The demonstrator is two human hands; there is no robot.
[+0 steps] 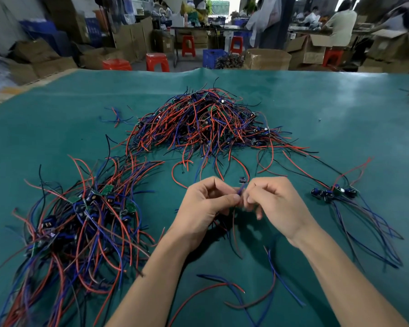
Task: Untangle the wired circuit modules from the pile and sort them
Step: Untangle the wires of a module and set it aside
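A tangled pile of wired circuit modules (208,123) with red, blue and black leads lies at the middle back of the green table mat (328,114). At the near left spreads a larger group of modules (85,215). A small group (334,192) rests at the right. Between them, my left hand (203,206) and my right hand (274,201) meet and pinch the leads of one small module (242,180). Its wires (235,232) hang down below my hands.
Loose red and blue wires (234,289) trail across the mat between my forearms. Beyond the mat's far edge stand red stools (157,62), a blue crate (214,58) and cardboard boxes (267,59). People sit at benches far back.
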